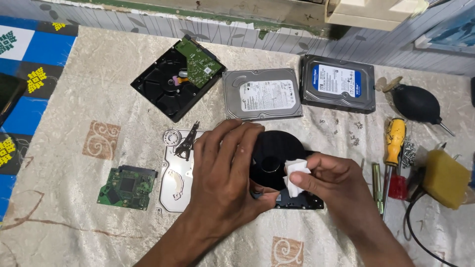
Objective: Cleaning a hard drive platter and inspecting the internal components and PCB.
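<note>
Pressing soft white tissue (297,179) onto glossy round platter (274,157).

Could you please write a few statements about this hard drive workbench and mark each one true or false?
1. The right hand presses a white tissue against the dark platter of the opened hard drive. True.
2. The left hand is lifting the yellow-handled screwdriver. False: the left hand steadies the opened hard drive; the screwdriver lies untouched on the cloth to the right.
3. A loose green circuit board lies left of the silver drive cover. True.
4. The blue-labelled hard drive sits nearest the person. False: it lies at the far side, beside the white-labelled hard drive.
5. The black air blower rests at the far right. True.
</note>
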